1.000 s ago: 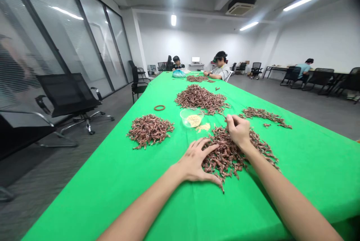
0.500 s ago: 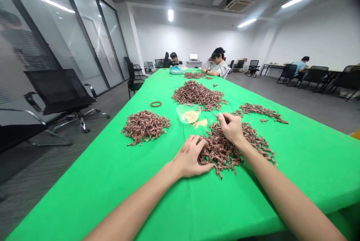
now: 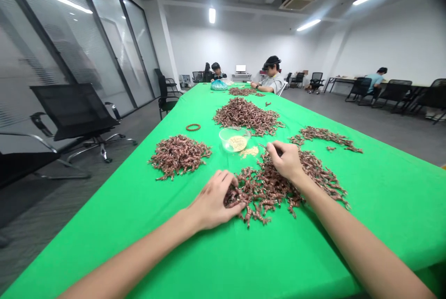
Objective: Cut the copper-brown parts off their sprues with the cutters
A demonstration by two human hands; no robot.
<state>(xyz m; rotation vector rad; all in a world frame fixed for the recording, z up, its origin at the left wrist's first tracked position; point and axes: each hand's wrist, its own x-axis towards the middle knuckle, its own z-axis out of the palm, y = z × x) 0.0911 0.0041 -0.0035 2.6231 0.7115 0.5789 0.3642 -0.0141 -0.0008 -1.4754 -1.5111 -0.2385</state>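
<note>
My left hand (image 3: pixel 214 201) cups its curved fingers round a clump of small, knobbly, reddish-brown dried pieces (image 3: pixel 258 192) at the left edge of the near pile. Its thumb lies low, against the cloth side of the clump. Over the pile's upper part, my right hand (image 3: pixel 285 159) is closed on a thin metal tool (image 3: pixel 262 146), whose tip points left; the rest of it is hidden in the fingers. Just beyond stands a clear plastic bowl (image 3: pixel 226 137) with pale yellowish bits inside. More pale crumbs (image 3: pixel 250 152) lie on the cloth beside it.
A green cloth (image 3: pixel 195 252) covers the long table. Other brown piles lie at the left (image 3: pixel 179 156), beyond the bowl (image 3: pixel 245 115) and at the right (image 3: pixel 324 136). A brown ring (image 3: pixel 193 127) rests at the left. Co-workers sit farther down, near a blue bag (image 3: pixel 219 85).
My left hand has moved left and slightly toward me, dragging brown pieces out from the pile. My right hand has barely moved, and more of the metal tool's tip shows.
</note>
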